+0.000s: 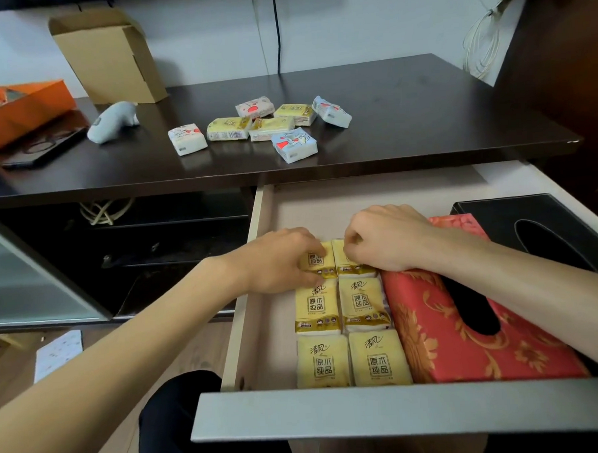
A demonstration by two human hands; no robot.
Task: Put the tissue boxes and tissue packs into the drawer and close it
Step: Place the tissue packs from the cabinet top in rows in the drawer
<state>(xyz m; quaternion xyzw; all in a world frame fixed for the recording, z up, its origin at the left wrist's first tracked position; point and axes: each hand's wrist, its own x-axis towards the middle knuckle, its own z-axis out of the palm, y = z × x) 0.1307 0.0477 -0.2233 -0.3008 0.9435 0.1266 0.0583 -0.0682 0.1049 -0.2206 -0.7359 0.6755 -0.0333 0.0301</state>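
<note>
The drawer (247, 331) is pulled open below the dark desk. Several yellow tissue packs (350, 333) lie in it in two columns, beside a red patterned tissue box (467, 342) and a black tissue box (544, 229) at the right. My left hand (278, 261) grips the rear left yellow pack (318, 261). My right hand (387, 238) pinches the rear right yellow pack (350, 265) next to it. More tissue packs (262, 125), yellow, white and blue, lie scattered on the desk top (406, 119).
On the desk stand an open cardboard box (112, 59), an orange box (21, 108), a grey plush toy (114, 119) and a dark tablet with glasses (44, 148). Cables hang behind. An open shelf (137, 254) sits left of the drawer.
</note>
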